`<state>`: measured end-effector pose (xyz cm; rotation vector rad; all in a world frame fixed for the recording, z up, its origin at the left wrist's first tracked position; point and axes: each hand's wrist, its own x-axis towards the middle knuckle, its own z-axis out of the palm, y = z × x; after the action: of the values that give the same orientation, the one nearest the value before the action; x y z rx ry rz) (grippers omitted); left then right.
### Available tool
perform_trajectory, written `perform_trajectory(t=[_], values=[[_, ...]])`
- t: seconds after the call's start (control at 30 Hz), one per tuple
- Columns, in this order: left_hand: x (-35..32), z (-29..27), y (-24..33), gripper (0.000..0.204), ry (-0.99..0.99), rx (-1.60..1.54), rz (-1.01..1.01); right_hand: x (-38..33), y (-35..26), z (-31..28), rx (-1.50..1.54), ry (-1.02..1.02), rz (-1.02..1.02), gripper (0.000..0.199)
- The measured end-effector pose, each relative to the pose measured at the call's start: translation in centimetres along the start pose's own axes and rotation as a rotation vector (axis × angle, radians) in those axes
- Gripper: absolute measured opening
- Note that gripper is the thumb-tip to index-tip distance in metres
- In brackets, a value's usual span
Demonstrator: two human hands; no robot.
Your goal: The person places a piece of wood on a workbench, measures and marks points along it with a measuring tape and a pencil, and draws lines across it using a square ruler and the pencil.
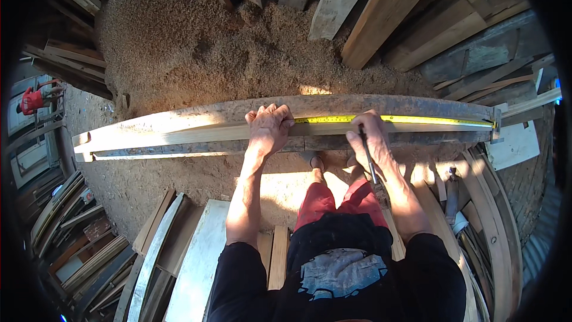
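A pale wooden board [211, 136] lies lengthwise along a long, weathered timber bench [238, 110] in front of me. The yellow blade of a tape measure [429, 120] stretches over it from my left hand to the board's right end. My left hand [269, 128] is closed on the tape measure, its fingers hiding any case. Between the fingers of my right hand [372, 137] is a slim dark pencil-like stick [369, 156], pointing down toward me. That hand rests at the tape's edge, partly covering the blade.
A heap of wood shavings [196, 53] lies beyond the bench, with thick timbers [387, 15] leaning at the far side. Stacked planks [199, 262] flank me on both sides. A metal bracket [496, 125] stands at the bench's right end. A person in red [31, 101] is far left.
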<state>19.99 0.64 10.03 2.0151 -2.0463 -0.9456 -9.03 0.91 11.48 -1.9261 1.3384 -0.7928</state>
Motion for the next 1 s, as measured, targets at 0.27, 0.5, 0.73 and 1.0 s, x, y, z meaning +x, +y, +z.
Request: perform_trajectory(t=[0.27,0.5,0.73,1.0], values=[[-0.1,0.1,-0.1,0.007,0.034,-0.023,0.000,0.4,-1.9,4.8,0.181,-0.045,0.265,0.020],[0.0,0.2,-0.2,0.007,0.022,-0.018,-0.013,0.5,-1.8,5.6,0.104,-0.034,0.096,0.016],[0.1,-0.1,0.1,0.007,0.000,-0.035,-0.028,0.5,-1.8,6.0,0.040,0.020,0.031,0.014],[0.1,-0.1,0.2,0.007,0.002,-0.024,-0.025,0.4,-1.5,6.3,0.021,0.036,0.042,0.012]])
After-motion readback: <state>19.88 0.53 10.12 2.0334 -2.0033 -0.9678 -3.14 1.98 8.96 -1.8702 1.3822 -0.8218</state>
